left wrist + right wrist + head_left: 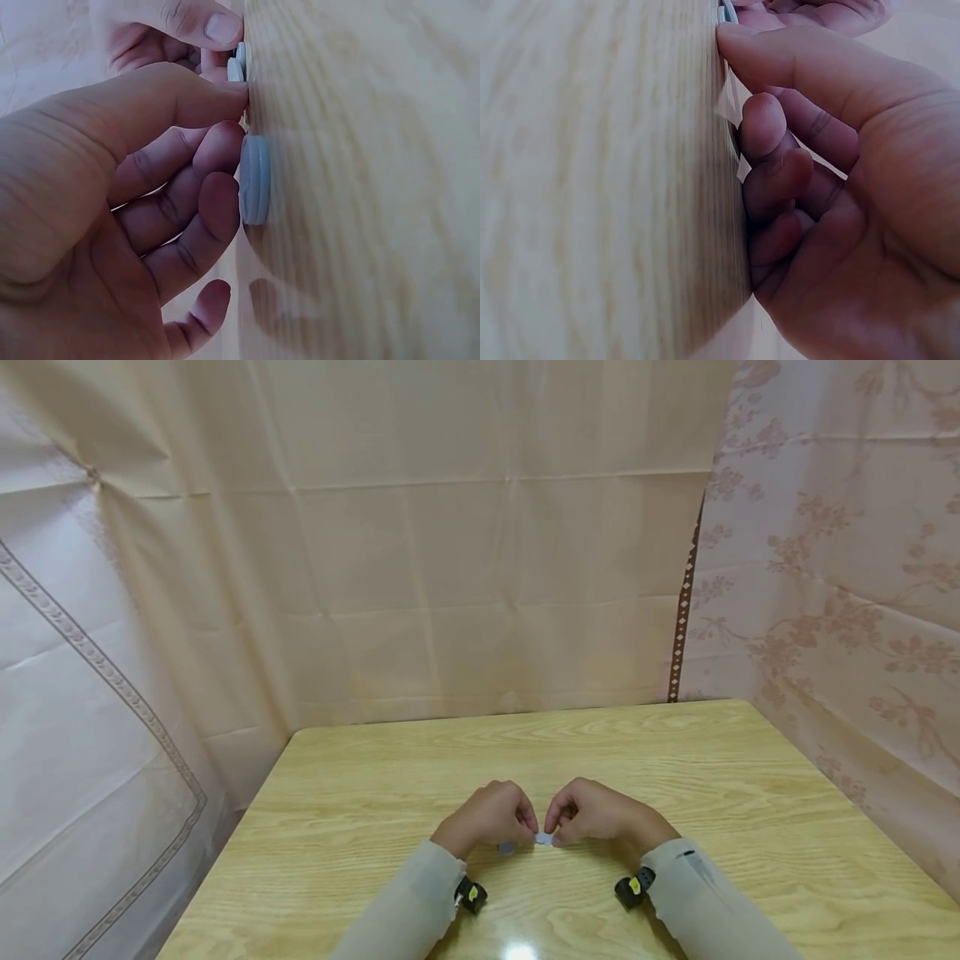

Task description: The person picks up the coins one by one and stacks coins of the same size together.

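Observation:
Over the middle of the table, my left hand [495, 812] and my right hand [596, 812] meet with thumbs and forefingers close together. Between them, low at the tabletop, are small pale discs [543, 838], which appear in the left wrist view as two overlapping thin pieces [236, 67]. Each hand pinches at one side of these pieces; their exact kind cannot be made out. A larger pale blue round piece [255, 180], with ridged layers along its edge, lies on the table under the curled fingers of my left hand. Fingertips partly cover the small discs in the right wrist view.
The wood-grain table [375, 793] has rounded far corners. Behind it hangs a beige curtain [480, 568], with a flowered cloth [847, 610] to the right and a white cloth [75, 735] to the left. Both wrists wear black camera straps [633, 887].

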The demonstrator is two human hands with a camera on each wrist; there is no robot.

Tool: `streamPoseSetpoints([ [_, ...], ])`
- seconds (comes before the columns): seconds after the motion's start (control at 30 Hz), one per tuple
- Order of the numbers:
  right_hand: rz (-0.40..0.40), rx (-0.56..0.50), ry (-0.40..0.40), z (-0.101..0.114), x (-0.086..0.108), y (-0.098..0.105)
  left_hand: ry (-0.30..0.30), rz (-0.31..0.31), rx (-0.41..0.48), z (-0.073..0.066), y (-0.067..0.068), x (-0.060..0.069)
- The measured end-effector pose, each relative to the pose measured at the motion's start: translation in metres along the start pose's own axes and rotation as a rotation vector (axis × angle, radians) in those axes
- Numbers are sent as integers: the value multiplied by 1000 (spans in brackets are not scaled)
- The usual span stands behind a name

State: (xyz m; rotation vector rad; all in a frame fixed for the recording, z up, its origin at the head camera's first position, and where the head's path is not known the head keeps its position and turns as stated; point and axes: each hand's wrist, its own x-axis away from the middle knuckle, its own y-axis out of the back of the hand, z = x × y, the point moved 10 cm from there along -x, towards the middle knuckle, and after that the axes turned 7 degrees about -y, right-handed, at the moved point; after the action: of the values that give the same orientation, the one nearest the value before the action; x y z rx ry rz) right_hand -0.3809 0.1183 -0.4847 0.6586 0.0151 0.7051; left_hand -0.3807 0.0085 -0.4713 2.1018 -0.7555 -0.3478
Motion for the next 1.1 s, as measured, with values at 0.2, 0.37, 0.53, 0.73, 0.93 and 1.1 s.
streamPoseSetpoints([
  [0.2, 2, -2, 2, 2, 1, -1, -6, 5, -10, -1, -2, -1],
  [0.37, 3, -4, -3, 1, 1, -1, 6, 8, -11, -2, -2, 0],
  [0.53, -5, 3, -9, -1, 0, 0, 5, 12, -13, -3, -3, 0],
  [0.73, -4, 6, -7, -2, -1, 0, -18, 14, -31, -6, -2, -1],
  [0.93, -3, 1, 1, -1, -1, 0, -37, 18, -35, -8, -2, -2],
  [1.1, -5, 1, 0, -1, 0, 0, -33, 20, -27, -9, -3, -2],
])
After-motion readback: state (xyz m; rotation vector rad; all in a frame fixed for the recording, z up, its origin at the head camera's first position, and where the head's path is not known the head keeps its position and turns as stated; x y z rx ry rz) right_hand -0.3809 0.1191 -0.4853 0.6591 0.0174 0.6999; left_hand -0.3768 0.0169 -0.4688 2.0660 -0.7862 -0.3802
